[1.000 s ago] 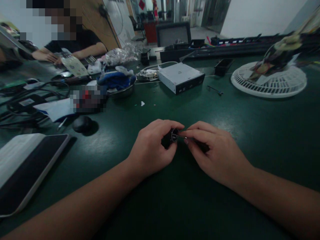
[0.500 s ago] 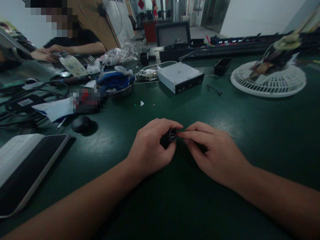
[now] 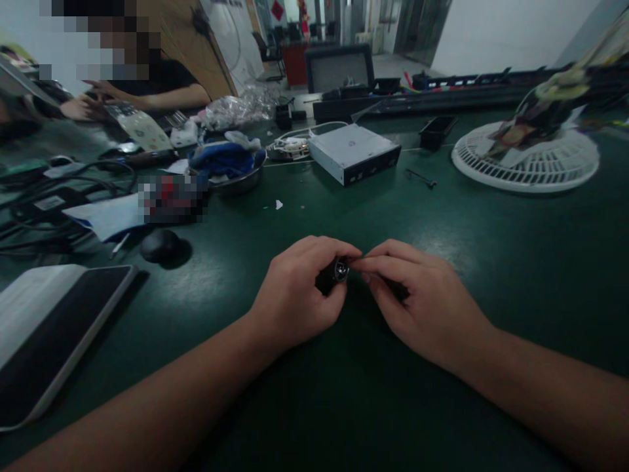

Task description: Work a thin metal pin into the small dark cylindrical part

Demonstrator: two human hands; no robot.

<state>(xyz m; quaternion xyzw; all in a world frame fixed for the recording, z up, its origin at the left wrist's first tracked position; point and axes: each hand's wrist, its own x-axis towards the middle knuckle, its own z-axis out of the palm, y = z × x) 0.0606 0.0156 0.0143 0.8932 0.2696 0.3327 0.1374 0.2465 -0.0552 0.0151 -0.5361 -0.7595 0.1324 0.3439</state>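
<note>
Head cam: I'm seeing a green table [image 3: 521,262], chair [image 3: 339,67] standing beyond the optical drive [image 3: 351,149]. This side of the drive, left hand [image 3: 295,282] is gripping a black cylinder [image 3: 339,271]; right hand [image 3: 427,285] is pinching by its open end, can't tell what.

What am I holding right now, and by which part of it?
Your left grip holds a small dark cylinder around its sides, round end facing right. Whether your right grip holds anything can't be told.
</note>
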